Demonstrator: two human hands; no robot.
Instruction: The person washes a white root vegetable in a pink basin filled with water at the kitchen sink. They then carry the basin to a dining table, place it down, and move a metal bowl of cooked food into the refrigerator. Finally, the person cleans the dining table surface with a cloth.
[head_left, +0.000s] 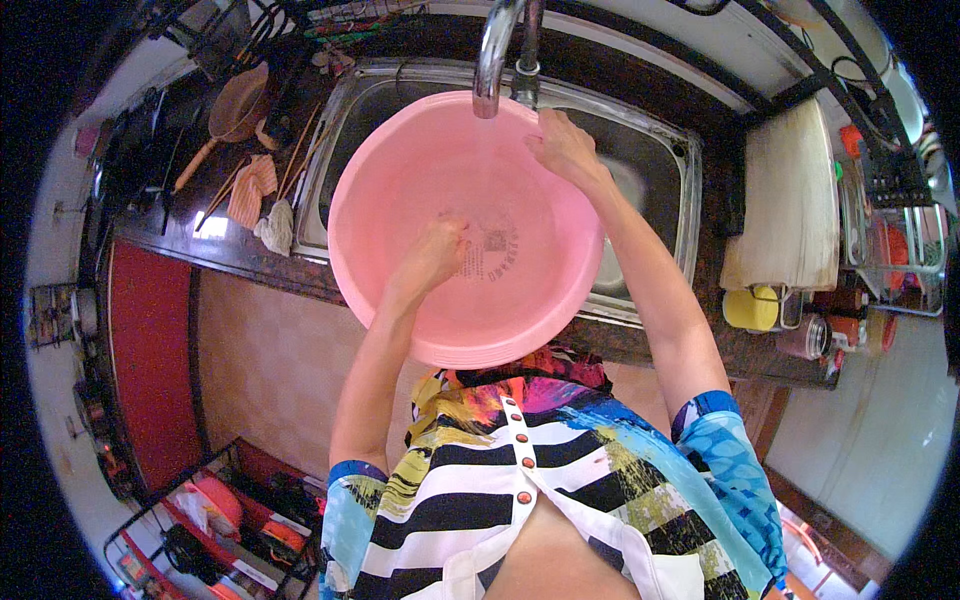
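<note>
A large pink plastic basin rests tilted over the stainless steel sink, its near side at my waist. My right hand grips the basin's far right rim, fingers over the edge. Inside the basin, my left hand is low over the bottom with curled fingers; whether it holds anything is hidden. Above the far rim hangs the chrome faucet spout, and a faint stream of water seems to fall from it into the basin. Dark print and a printed code mark the basin's bottom.
Left of the sink lie a wooden-handled pan, a striped cloth and a white string mop head. A cutting board stands at the right, near a yellow container and jars. Below left is a wire rack.
</note>
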